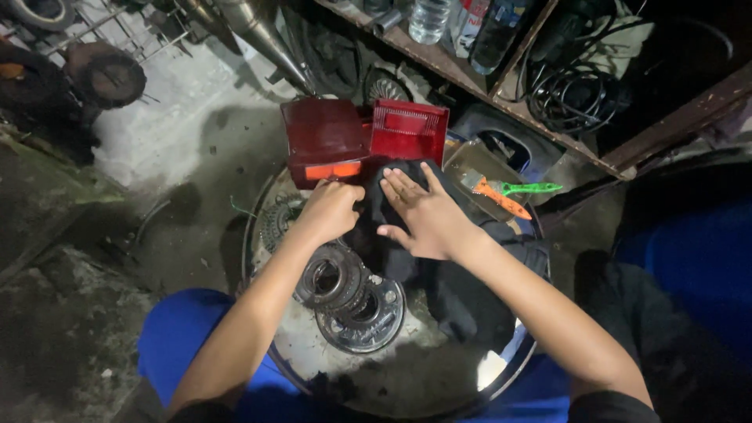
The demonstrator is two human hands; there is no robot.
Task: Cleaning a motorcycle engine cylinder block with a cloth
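A black cloth lies bunched over the right half of a round metal tray. My right hand rests flat on the cloth, fingers spread and pointing away from me. My left hand is curled into a fist at the cloth's left edge and seems to pinch it. Just beyond both hands stands a red plastic box with its lid open. Round metal clutch parts lie on the tray under my left forearm.
A clear tray at the right holds a brush with an orange handle and a green tool. A wooden shelf behind carries bottles and coiled black cable. Dirty concrete floor lies to the left.
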